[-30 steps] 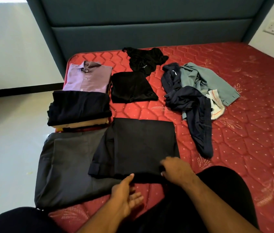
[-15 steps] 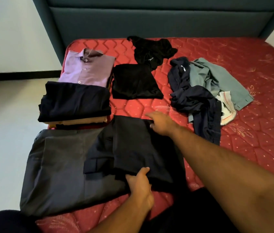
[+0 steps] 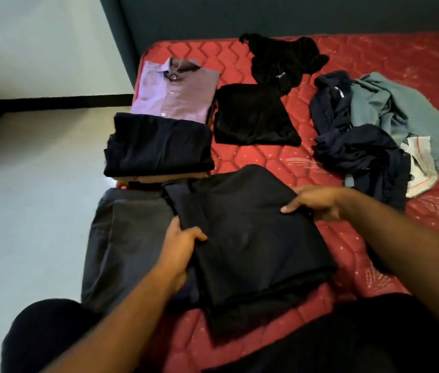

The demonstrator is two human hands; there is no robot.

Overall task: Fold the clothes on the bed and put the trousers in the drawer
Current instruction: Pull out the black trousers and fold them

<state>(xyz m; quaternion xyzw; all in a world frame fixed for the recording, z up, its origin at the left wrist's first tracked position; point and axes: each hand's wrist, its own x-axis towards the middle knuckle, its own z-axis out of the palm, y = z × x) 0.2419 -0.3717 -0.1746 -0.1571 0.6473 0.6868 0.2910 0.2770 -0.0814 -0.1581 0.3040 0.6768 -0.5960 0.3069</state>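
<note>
Two hands are on the folded black trousers (image 3: pixel 253 232) at the bed's near edge. My left hand (image 3: pixel 179 251) pinches the left side of the bundle, thumb on top and fingers tucked under; my right hand (image 3: pixel 315 201) grips its far right corner the same way. The trousers lie partly over a pair of grey trousers (image 3: pixel 121 246), which is spread flat at the near left corner of the bed (image 3: pixel 374 55) and hangs a little past its left edge.

By my reckoning the task is somewhere past the middle. Folded and set down along the left edge are a purple shirt (image 3: pixel 171 96) and, nearer me, a dark folded garment (image 3: pixel 159 146) on top of something tan that only peeks out below it. A black folded piece (image 3: pixel 253 117) sits beside them toward the middle. What is left: a crumpled black garment (image 3: pixel 283 59) near the head of the bed, and toward the right edge a loose heap of navy clothes (image 3: pixel 361 146), a grey-green garment (image 3: pixel 412 119) and a white cloth (image 3: pixel 420 170). No trousers have gone away yet.

The drawer is nowhere in this view. Dark cloth on dark cloth hides the fold lines, and my knees cover the bundle's near edge.
</note>
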